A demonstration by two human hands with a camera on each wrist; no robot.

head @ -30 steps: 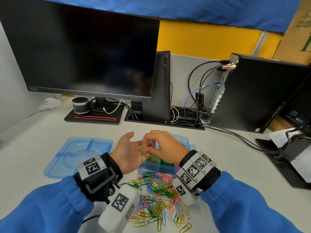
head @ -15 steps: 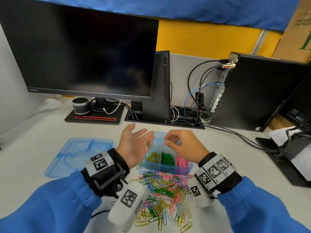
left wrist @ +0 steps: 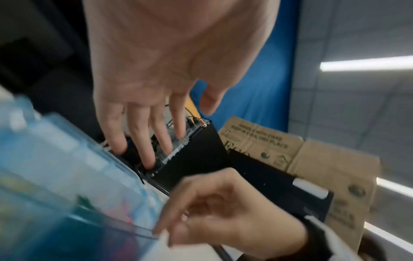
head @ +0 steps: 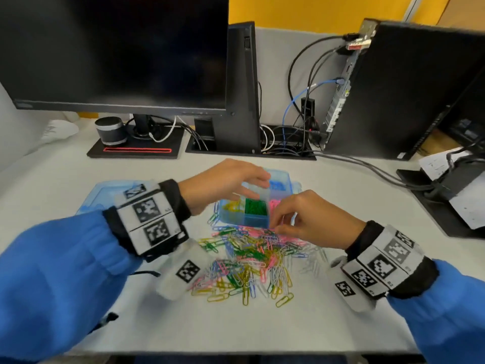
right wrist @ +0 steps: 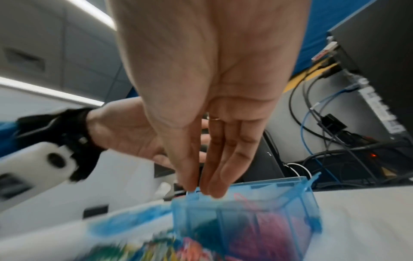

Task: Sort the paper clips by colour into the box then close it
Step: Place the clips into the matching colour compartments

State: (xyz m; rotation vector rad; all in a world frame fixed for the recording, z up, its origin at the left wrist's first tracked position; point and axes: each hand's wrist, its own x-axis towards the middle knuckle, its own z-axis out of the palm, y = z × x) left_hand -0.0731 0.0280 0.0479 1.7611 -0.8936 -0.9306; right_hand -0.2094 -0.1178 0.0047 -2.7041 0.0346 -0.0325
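Note:
A clear blue compartment box (head: pixel 256 222) stands open on the desk, with yellow, green, pink and blue clips in separate sections. A mixed pile of coloured paper clips (head: pixel 249 256) lies just in front of it. My left hand (head: pixel 252 183) hovers palm down over the box's left half, fingers straight and holding nothing (left wrist: pixel 170 134). My right hand (head: pixel 275 225) is at the box's front right corner, above the pile. Its thumb and fingertips meet (right wrist: pixel 196 189) by the box rim (right wrist: pixel 279 211). Blur hides whether a clip is between them.
The blue lid (head: pixel 105 195) lies flat to the left, partly behind my left wrist. A monitor (head: pixel 112 48), a small speaker (head: pixel 110 131), a black computer tower (head: pixel 420 88) and cables (head: pixel 301 127) line the back. Papers on a black stand (head: pixel 451 185) sit at the right.
My left hand turned from palm up to palm down over the box. My right hand came from above the box down to its front right corner. The head view tilted downward.

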